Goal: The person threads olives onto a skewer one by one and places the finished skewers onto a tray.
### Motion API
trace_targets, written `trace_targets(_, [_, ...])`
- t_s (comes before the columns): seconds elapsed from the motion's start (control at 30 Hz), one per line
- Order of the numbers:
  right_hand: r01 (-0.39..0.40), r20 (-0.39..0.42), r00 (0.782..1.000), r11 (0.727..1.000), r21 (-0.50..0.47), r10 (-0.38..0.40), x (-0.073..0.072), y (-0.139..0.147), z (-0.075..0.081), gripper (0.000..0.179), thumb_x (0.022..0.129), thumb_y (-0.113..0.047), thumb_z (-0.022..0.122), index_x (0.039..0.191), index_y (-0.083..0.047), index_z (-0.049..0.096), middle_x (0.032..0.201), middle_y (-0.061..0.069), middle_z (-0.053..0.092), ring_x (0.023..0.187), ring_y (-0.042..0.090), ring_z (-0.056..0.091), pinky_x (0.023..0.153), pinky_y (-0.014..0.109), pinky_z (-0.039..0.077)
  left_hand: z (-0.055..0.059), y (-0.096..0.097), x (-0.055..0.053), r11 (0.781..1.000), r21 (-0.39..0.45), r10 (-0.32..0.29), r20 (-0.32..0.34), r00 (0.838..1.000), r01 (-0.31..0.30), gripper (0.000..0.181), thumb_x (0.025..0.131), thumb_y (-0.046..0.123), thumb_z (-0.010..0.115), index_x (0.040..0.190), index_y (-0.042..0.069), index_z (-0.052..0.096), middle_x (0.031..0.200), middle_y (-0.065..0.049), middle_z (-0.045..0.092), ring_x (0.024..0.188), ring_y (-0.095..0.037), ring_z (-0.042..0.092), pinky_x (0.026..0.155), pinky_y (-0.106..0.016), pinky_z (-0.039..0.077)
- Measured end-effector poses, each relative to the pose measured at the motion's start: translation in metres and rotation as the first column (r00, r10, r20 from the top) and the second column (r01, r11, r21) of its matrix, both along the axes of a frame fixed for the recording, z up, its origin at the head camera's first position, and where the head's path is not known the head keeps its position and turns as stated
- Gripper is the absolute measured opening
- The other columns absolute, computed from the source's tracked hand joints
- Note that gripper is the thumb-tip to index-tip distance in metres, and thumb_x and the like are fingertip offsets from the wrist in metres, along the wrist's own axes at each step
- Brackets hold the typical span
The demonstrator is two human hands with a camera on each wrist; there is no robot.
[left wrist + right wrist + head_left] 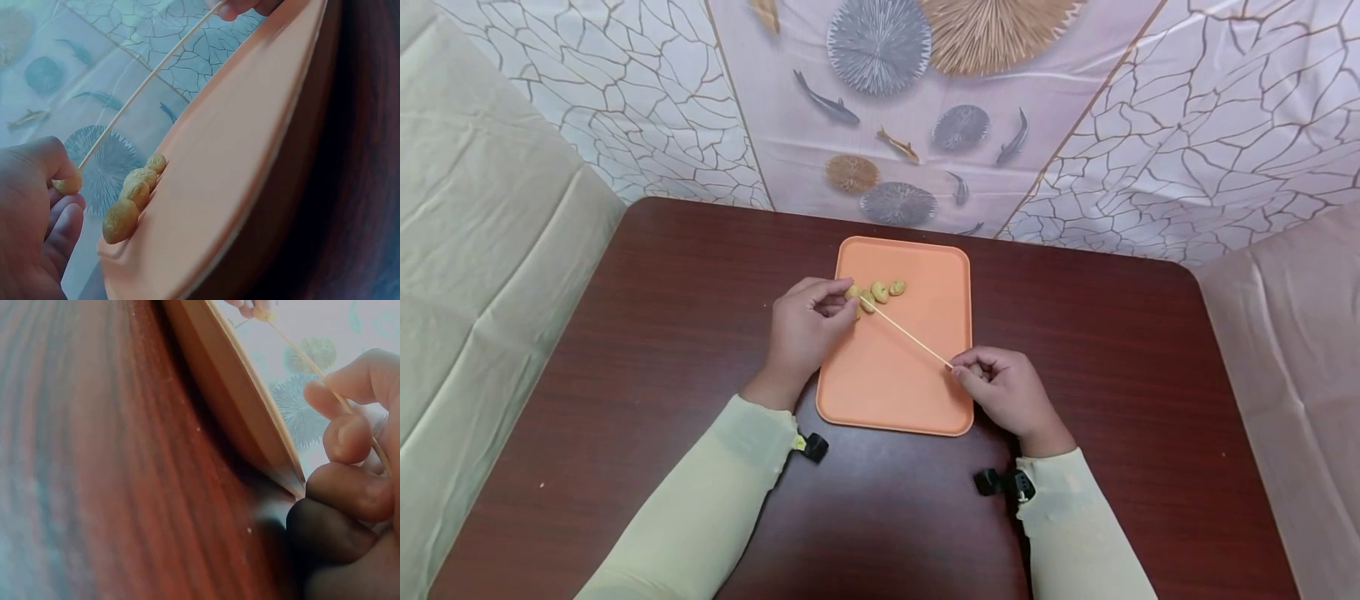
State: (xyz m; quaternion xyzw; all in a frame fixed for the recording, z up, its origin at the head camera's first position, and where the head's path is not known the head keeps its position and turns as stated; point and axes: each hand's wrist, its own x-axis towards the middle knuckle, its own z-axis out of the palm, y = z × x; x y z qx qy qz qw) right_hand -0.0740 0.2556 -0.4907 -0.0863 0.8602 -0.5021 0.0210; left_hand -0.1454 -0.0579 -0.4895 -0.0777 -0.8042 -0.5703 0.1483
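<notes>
My left hand (805, 327) pinches a small yellow, roundish lump (69, 183) between thumb and fingers above the tray's left side. The tip of a thin wooden skewer (907, 335) meets that lump; how deep it goes in cannot be told. Near the skewer's other end, my right hand (1009, 390) grips it with curled fingers, over the tray's right edge. Several more wrinkled yellow lumps (880, 292) lie in a row on the orange tray (902, 400), just beside the left hand. The left wrist view shows the row close up, its nearest lump (120, 220) the largest-looking.
Under the tray is a dark reddish-brown wooden table (700, 333). A patterned cloth (662, 108) hangs behind its far edge, and plain pale cloth (467, 275) stands along the left side. Dark wrist cameras (816, 447) sit at both sleeve cuffs.
</notes>
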Motion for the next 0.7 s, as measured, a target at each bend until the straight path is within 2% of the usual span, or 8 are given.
trace_targets(0.2, [-0.001,-0.035,0.999,1.000,0.027,0.002,0.001,-0.003,0.003,0.005,0.102,-0.013,0.083,0.099,-0.014,0.087,0.064,-0.003,0.054,0.058,0.011,0.049,0.054,0.023,0.042,0.002,0.003,0.002,0.998,-0.062,-0.011,-0.058,0.998,0.008,0.025,0.093,0.011,0.090,0.118,0.007,0.089,0.105,-0.008,0.081,0.089,-0.015,0.082,0.080,-0.022,0.068])
trace_targets(0.37, [-0.014,-0.083,0.996,0.998,0.064,0.019,0.002,-0.010,0.012,0.005,0.101,-0.012,0.083,0.099,-0.013,0.088,0.066,-0.006,0.058,0.059,0.010,0.051,0.054,0.021,0.044,0.005,0.006,0.005,0.998,-0.066,-0.016,-0.043,0.999,0.013,0.026,0.093,0.012,0.090,0.119,0.007,0.088,0.106,-0.006,0.080,0.089,-0.013,0.081,0.080,-0.022,0.068])
trace_targets(0.7, [-0.018,-0.152,0.988,0.997,0.069,0.028,0.000,-0.021,0.020,0.006,0.101,-0.010,0.082,0.099,-0.011,0.087,0.067,-0.008,0.060,0.058,0.008,0.051,0.053,0.020,0.044,0.015,0.022,0.017,0.996,-0.054,-0.072,-0.050,0.996,0.069,0.025,0.091,0.008,0.090,0.116,0.007,0.090,0.102,-0.006,0.079,0.086,-0.014,0.079,0.077,-0.023,0.068])
